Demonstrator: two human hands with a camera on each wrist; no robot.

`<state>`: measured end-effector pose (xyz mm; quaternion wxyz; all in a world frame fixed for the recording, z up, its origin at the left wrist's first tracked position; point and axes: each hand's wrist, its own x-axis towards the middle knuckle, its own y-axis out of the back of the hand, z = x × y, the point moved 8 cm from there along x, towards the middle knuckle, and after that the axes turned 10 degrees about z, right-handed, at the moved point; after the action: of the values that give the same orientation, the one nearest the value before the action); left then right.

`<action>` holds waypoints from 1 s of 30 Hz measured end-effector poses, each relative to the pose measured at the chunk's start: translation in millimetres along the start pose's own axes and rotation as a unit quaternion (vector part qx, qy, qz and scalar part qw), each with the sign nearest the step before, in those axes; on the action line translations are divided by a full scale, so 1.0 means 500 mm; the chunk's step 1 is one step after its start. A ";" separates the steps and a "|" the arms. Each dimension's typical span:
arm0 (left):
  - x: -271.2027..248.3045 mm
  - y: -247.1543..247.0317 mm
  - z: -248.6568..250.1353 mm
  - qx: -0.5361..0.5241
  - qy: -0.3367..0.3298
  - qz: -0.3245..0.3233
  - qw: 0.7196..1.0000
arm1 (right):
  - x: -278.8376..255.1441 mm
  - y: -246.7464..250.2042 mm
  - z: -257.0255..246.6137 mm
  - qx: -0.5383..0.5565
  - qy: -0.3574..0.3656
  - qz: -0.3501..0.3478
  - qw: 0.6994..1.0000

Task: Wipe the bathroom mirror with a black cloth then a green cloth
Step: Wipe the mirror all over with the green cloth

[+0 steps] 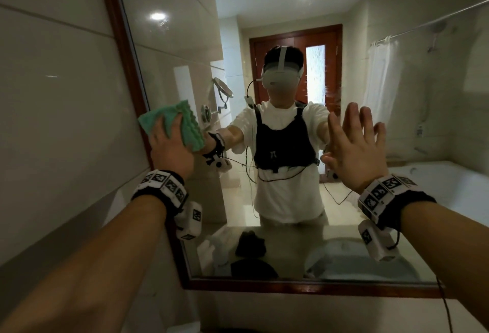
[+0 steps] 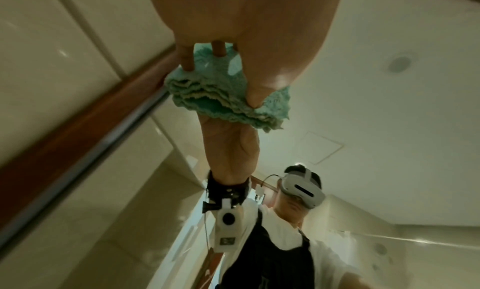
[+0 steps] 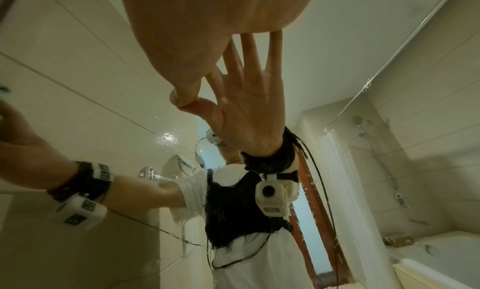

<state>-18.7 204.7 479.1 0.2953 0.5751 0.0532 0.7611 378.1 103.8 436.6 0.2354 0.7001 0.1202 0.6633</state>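
- The mirror (image 1: pixel 277 9), framed in dark red-brown wood, hangs on a pale tiled wall (image 1: pixel 53 68) and takes up most of the head view.
- The green cloth (image 1: pixel 182 123) is folded into a thick wad with wavy layered edges and is pressed against the glass at the mirror's left edge, just beside the wooden frame (image 1: pixel 119 36).
- The left hand (image 1: pixel 169 147) grasps the green cloth, fingers curled over it and the thumb pinching its layers in the left wrist view.
- The right hand (image 1: pixel 354 147) is released and holds nothing: fingers straight and spread, palm towards the glass, fingertips meeting their own reflection in the right wrist view.
- The black cloth (image 1: pixel 250 244) shows only as a reflection low in the mirror, a crumpled dark heap lying on the bench (image 1: pixel 291 237), well apart from both hands.
- Also reflected are a wooden door (image 1: pixel 296 46), a white shower curtain (image 1: pixel 378 76) and a bathtub (image 1: pixel 436 173).
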 end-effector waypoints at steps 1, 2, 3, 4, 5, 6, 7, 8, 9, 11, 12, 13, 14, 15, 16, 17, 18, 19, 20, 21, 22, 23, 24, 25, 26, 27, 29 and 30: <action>0.002 0.002 -0.011 0.005 0.005 -0.002 1.000 | 0.000 0.000 0.000 -0.001 0.000 0.001 1.000; 0.004 0.003 -0.016 0.010 0.005 -0.003 1.000 | -0.001 -0.001 0.000 -0.003 0.001 0.001 1.000; 0.004 0.003 -0.017 0.015 0.003 -0.004 1.000 | -0.001 -0.001 0.000 -0.003 0.002 0.001 1.000; 0.004 0.002 -0.015 0.020 0.003 -0.003 1.000 | -0.001 -0.001 -0.001 -0.003 0.003 0.002 1.000; 0.003 0.002 -0.010 0.022 0.006 -0.002 1.000 | -0.001 -0.002 -0.002 -0.005 0.004 0.003 1.000; 0.001 0.002 -0.003 0.021 0.010 0.000 1.000 | 0.000 -0.003 -0.002 -0.007 0.005 0.003 1.000; 0.000 0.002 0.007 0.021 0.013 0.002 1.000 | 0.000 -0.004 -0.001 -0.008 0.005 0.002 1.000; 0.001 0.001 0.017 0.023 0.011 0.004 1.000 | 0.001 -0.006 -0.001 -0.007 0.004 0.000 1.000; 0.001 0.001 0.032 0.023 0.004 0.005 1.000 | 0.001 -0.007 0.000 -0.005 0.003 -0.001 1.000; 0.002 -0.002 0.070 0.014 -0.012 0.002 1.000 | 0.001 -0.009 0.002 -0.001 0.005 -0.002 1.000; 0.002 -0.003 0.094 0.006 -0.019 0.003 1.000 | 0.000 -0.010 0.003 0.001 0.006 -0.002 1.000; 0.000 -0.002 0.124 -0.005 -0.028 0.003 1.000 | 0.000 -0.011 0.004 0.004 0.007 -0.003 1.000; -0.003 -0.002 0.156 -0.017 -0.041 0.002 0.999 | 0.000 -0.011 0.004 0.004 0.007 -0.003 1.000; -0.008 -0.003 0.192 -0.027 -0.056 -0.002 0.998 | 0.001 -0.012 0.004 0.004 0.007 -0.002 1.000; -0.014 -0.006 0.228 -0.033 -0.073 -0.006 0.997 | 0.001 -0.012 0.004 0.002 0.007 -0.001 1.000; -0.023 -0.007 0.265 -0.034 -0.089 -0.005 0.995 | 0.002 -0.013 0.004 0.001 0.007 0.002 1.000; -0.031 -0.008 0.301 -0.032 -0.107 0.003 0.994 | 0.002 -0.014 0.005 -0.001 0.008 0.005 1.000; -0.041 -0.008 0.338 -0.031 -0.126 0.010 0.991 | 0.002 -0.013 0.006 -0.004 0.010 0.009 1.000; -0.051 -0.013 0.372 -0.031 -0.147 0.013 0.989 | 0.002 -0.013 0.006 -0.007 0.013 0.014 1.000; -0.061 -0.023 0.402 -0.027 -0.168 0.010 0.985 | 0.002 -0.014 0.007 -0.008 0.015 0.018 1.000; -0.071 -0.033 0.428 -0.023 -0.190 0.008 0.981 | 0.002 -0.014 0.009 -0.008 0.017 0.021 1.000; -0.079 -0.041 0.449 -0.020 -0.209 0.008 0.978 | 0.001 -0.014 0.009 -0.006 0.018 0.023 1.000; -0.083 -0.047 0.461 -0.018 -0.220 0.015 0.975 | 0.001 -0.014 0.011 -0.003 0.018 0.027 0.999; -0.085 -0.052 0.466 -0.018 -0.223 0.023 0.974 | 0.001 -0.015 0.012 -0.001 0.019 0.030 0.999; -0.085 -0.053 0.466 -0.020 -0.224 0.033 0.974 | 0.000 -0.016 0.013 0.001 0.019 0.031 0.999; -0.087 -0.054 0.462 -0.023 -0.226 0.037 0.973 | -0.001 -0.017 0.014 0.002 0.021 0.032 0.999; -0.087 -0.049 0.449 -0.033 -0.228 0.041 0.972 | -0.001 -0.017 0.017 0.002 0.023 0.034 0.999; -0.088 -0.047 0.439 -0.035 -0.224 0.039 0.973 | -0.002 -0.017 0.018 0.003 0.022 0.034 0.999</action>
<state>196.6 144.9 505.2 0.2898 0.7219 -0.0635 0.6252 388.0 109.2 431.3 0.2084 0.6896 0.1033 0.6859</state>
